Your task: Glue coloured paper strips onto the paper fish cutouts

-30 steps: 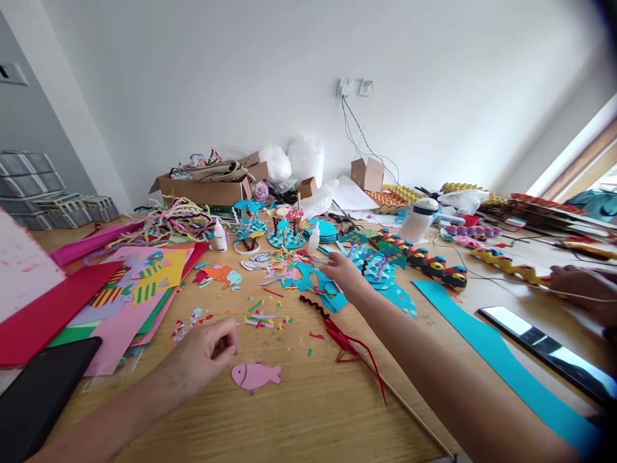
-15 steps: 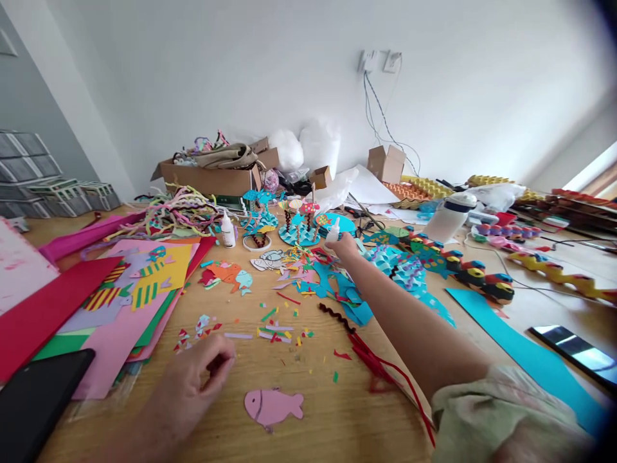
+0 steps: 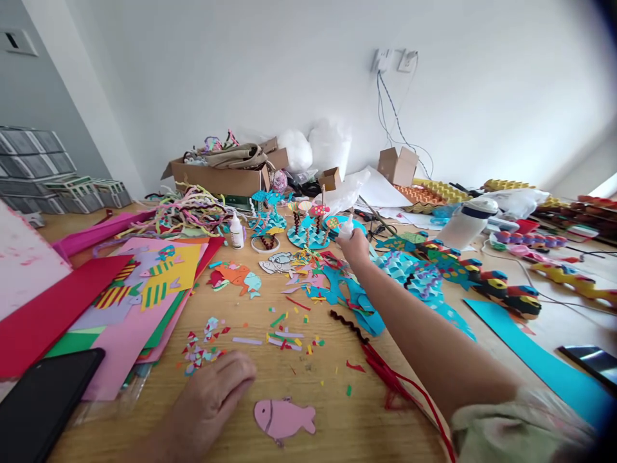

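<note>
My right hand (image 3: 354, 246) reaches far across the table and is closed around a small white glue bottle (image 3: 346, 226), its pointed tip upward. My left hand (image 3: 214, 399) rests near the front, fingers curled together, with nothing seen in it. Just right of it lies a pink paper fish (image 3: 284, 418) with a drawn eye and gill line. Beyond the left hand are tiny coloured paper scraps (image 3: 205, 347) and thin purple paper strips (image 3: 247, 341). Another white glue bottle (image 3: 236, 231) stands upright farther back.
Coloured paper sheets (image 3: 116, 360) with striped fish lie at left, beside a black phone (image 3: 53, 399). Red pipe cleaners (image 3: 393, 379) lie below my right forearm. Blue paper sea models (image 3: 308, 238), a cardboard box (image 3: 216, 177) and a white-lidded bottle (image 3: 465, 222) stand farther back.
My left hand has turned knuckles-up and its loose curl has closed. My right hand stays at the glue bottle. The whole view has shifted slightly, moving things rightward in the picture.
</note>
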`<control>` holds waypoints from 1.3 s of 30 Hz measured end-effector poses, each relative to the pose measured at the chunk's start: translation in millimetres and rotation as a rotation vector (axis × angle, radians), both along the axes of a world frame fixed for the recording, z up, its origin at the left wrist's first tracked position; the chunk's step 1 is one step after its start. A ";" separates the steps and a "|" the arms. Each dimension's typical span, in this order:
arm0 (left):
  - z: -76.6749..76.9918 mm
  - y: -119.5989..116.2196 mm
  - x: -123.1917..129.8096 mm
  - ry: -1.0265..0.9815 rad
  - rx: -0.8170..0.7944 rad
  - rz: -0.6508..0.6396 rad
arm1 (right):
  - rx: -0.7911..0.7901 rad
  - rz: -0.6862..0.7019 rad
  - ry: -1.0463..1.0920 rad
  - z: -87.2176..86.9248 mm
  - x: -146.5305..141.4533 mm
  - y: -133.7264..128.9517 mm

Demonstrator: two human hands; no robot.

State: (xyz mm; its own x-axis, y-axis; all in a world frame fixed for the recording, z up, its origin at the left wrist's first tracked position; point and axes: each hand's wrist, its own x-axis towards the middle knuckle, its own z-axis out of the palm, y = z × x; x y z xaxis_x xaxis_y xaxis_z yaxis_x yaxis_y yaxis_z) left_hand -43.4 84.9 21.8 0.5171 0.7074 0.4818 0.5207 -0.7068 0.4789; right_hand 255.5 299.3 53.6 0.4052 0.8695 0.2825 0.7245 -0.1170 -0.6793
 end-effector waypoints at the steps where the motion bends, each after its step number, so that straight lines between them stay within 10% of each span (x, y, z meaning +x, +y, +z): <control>1: -1.3 0.1 -0.6 -0.007 -0.008 0.008 | 0.019 -0.001 -0.016 7.7 -4.5 -9.8; 10: 20.5 -10.5 6.4 0.030 0.051 -0.009 | -0.033 0.653 0.186 45.5 -39.6 -159.1; 16: 35.9 -36.7 13.6 0.061 0.014 -0.123 | -0.001 0.555 0.416 41.9 -36.4 -217.5; 23: 24.4 -61.3 13.6 -0.023 -0.013 -0.064 | 0.093 0.560 0.949 31.9 -46.5 -240.6; 39: 6.0 -72.5 6.3 -0.019 -0.015 0.215 | 0.080 0.615 0.948 23.8 -83.0 -249.9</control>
State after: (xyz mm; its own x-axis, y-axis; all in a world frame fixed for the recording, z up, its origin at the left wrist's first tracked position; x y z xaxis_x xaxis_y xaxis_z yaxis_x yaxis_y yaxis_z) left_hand -37.0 12.4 27.8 0.3449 0.8077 0.4782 0.6496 -0.5731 0.4996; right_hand 172.4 49.4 77.4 -0.0047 0.9883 0.1525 -0.1673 0.1496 -0.9745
